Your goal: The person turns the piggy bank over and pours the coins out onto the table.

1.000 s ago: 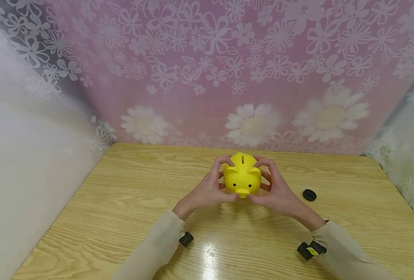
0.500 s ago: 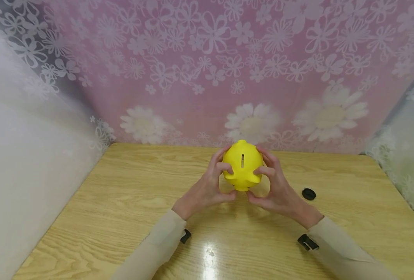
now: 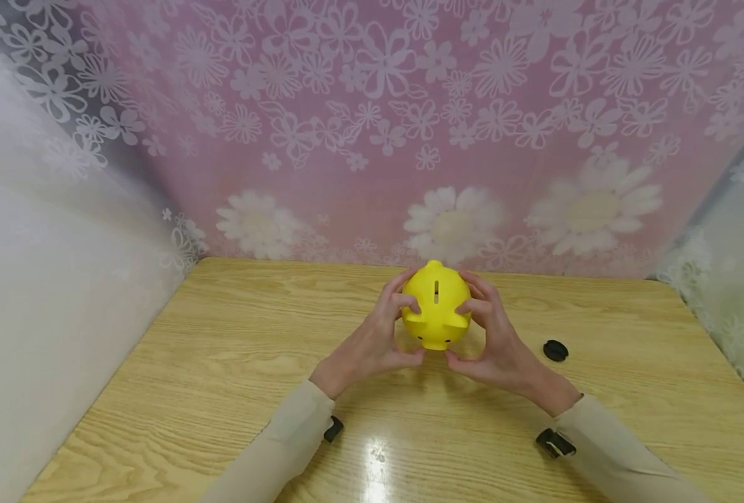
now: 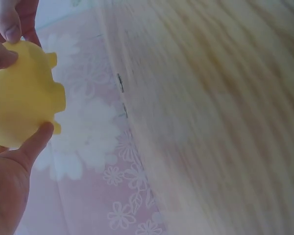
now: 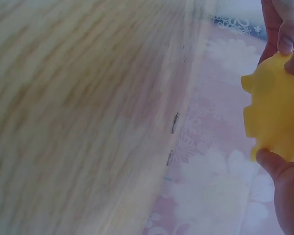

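Note:
A yellow piggy bank (image 3: 436,314) is held up over the table between both hands, its snout toward the person and its coin slot facing up. My left hand (image 3: 381,335) grips its left side, index finger curled by the ear and thumb low near the snout. On the opposite side my right hand (image 3: 497,342) grips it in a mirrored way. In the left wrist view, the piggy bank (image 4: 27,95) shows its stubby feet, with a thumb pressed close to one. The right wrist view shows the piggy bank (image 5: 279,110) partly cut off by the frame edge.
A round black cap (image 3: 555,350) lies on the wood-grain table (image 3: 271,328) to the right of the right hand. Behind the table hangs a pink flowered cloth (image 3: 359,175). Pale cloth walls (image 3: 63,244) flank both sides.
The piggy bank has tipped forward from one second ago, so its face points lower and its back and slot show more. Over the last half second it tilted slightly back. Both hands keep their hold.

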A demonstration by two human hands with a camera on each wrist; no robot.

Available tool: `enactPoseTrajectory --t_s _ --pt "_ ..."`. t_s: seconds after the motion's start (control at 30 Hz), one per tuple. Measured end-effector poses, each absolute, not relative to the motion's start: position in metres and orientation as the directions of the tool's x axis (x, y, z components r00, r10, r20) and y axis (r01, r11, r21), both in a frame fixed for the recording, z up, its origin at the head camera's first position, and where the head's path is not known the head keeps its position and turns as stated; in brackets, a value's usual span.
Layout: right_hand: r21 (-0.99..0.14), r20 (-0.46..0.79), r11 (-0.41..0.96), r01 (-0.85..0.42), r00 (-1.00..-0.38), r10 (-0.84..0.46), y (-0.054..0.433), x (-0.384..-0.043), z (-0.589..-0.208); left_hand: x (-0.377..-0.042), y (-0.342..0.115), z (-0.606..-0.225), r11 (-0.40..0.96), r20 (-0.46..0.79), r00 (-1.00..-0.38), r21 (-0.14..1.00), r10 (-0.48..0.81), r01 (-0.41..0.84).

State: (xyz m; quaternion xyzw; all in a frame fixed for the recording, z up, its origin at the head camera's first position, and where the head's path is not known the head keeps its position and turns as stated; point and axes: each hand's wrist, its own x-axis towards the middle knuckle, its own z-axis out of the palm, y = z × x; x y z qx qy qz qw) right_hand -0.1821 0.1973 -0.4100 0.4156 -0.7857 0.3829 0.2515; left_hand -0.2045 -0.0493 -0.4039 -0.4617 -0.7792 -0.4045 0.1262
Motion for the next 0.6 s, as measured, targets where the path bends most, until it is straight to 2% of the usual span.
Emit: enactPoseTrajectory --t_s 0.1,0.23,0.3,0.37,0.5,0.6 --pt "-0.470 0.665 0.372 -0.800 -0.599 -0.446 0.198 -0.179 -0.410 -0.204 -0.051 -0.404 0.259 0.552 -0.561 0.531 0.616 0.807" --pt "-0.520 0.636 0.382 -0.764 -0.645 -0.424 0.199 -0.177 -0.411 -0.203 -0.052 -0.404 0.270 0.515 -0.594 0.571 0.617 0.775" --pt "-0.540 0.621 0.393 -0.744 -0.667 -0.411 0.199 -0.176 -0.411 -0.203 -0.053 -0.404 0.282 0.480 -0.626 0.607 0.614 0.743" --pt "-0.593 0.579 0.406 -0.696 -0.718 -0.387 0.198 -0.175 -0.410 -0.202 -0.054 -0.403 0.304 0.429 -0.676 0.659 0.599 0.688" --pt "-0.754 0.392 0.421 -0.504 -0.860 -0.326 0.195 -0.171 -0.404 -0.202 -0.053 -0.401 0.352 0.288 -0.785 0.772 0.548 0.529" --pt "-0.841 0.204 0.438 -0.317 -0.936 -0.285 0.191 -0.169 -0.399 -0.203 -0.053 -0.401 0.385 0.194 -0.832 0.816 0.519 0.431"
